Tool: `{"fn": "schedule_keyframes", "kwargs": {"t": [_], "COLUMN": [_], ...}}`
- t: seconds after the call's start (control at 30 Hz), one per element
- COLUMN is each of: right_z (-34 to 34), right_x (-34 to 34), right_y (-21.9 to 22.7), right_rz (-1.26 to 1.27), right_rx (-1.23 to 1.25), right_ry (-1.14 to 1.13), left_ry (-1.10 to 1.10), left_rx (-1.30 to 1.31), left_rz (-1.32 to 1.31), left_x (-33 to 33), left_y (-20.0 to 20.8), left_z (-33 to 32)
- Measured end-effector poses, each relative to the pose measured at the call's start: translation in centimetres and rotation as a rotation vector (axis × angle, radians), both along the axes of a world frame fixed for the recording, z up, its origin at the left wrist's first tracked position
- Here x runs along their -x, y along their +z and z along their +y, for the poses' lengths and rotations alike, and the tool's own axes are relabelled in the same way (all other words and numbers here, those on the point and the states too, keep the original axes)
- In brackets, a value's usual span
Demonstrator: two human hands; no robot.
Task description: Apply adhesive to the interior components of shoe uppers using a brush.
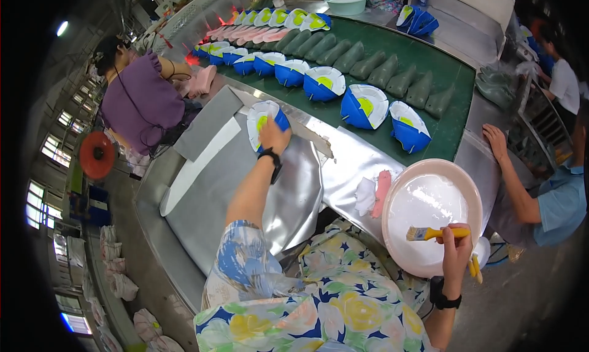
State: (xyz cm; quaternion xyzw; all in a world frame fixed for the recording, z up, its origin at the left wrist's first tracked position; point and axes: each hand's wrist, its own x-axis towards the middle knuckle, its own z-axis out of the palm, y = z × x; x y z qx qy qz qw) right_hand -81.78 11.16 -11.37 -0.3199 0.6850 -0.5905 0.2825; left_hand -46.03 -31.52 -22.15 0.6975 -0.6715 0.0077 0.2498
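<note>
My left hand (275,137) reaches out over the metal bench and grips a blue and white shoe upper (254,123) with a yellow-green inside. Part of that upper is hidden behind the fingers. My right hand (455,249) holds a paintbrush (426,233) by its yellow handle, bristles pointing left. Below the brush is a wide pale pink basin (389,198) containing white liquid. Left of the basin, a pink cloth-like piece (380,192) and a white one (365,195) lie on the metal surface.
Across the green conveyor belt (457,122) stand rows of blue-white shoe uppers (364,106) and dark green shoe lasts (350,57). A pale green basin (345,2) sits at the back. One person (142,100) sits left; another person's hand (494,141) rests at the right edge.
</note>
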Motion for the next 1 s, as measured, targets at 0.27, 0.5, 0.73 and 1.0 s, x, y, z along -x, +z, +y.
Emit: {"fn": "schedule_keyframes", "kwargs": {"t": [0.27,0.5,0.73,1.0], "right_z": [-0.7,-0.7,-0.9,-4.2], "right_x": [-1.2,-0.9,1.9,-1.9], "right_y": [-0.4,-0.8,-3.2,-1.9], "right_rz": [0.008,-0.013,0.138,0.408], "right_rx": [-0.015,-0.004,0.005,-0.108], "right_ry": [0.120,0.110,0.019,0.451], "left_ry": [-0.350,0.080,-0.326,-1.043], "left_rx": [-0.620,-1.146,0.086,-0.289], "left_rz": [1.837,1.551,0.034,-0.371], "left_x": [-4.3,-5.4,-8.4,-3.9], "left_y": [0.5,-4.1,-1.1,0.8], "left_z": [7.8,18.0,16.3,10.7]}}
